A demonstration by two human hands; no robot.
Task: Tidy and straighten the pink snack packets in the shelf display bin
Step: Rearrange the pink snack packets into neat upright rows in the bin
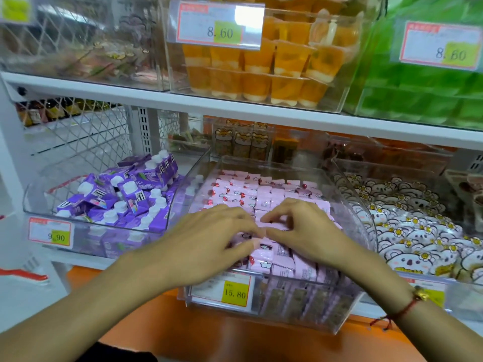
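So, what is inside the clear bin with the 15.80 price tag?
The clear bin holds rows of pink snack packets. The left hand and right hand cover the front-middle packets; the layers beneath are hidden.

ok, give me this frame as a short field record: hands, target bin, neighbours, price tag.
left hand: over the front of the pink packets, fingers curled, pinching a packet
right hand: beside the left, fingers curled onto the packets
pink packets: neat rows at the back, hands cover the front
bin: clear plastic, middle of the lower shelf
price tag: 15.80, on the bin front
left neighbour: purple cartons
right neighbour: bear-print packets
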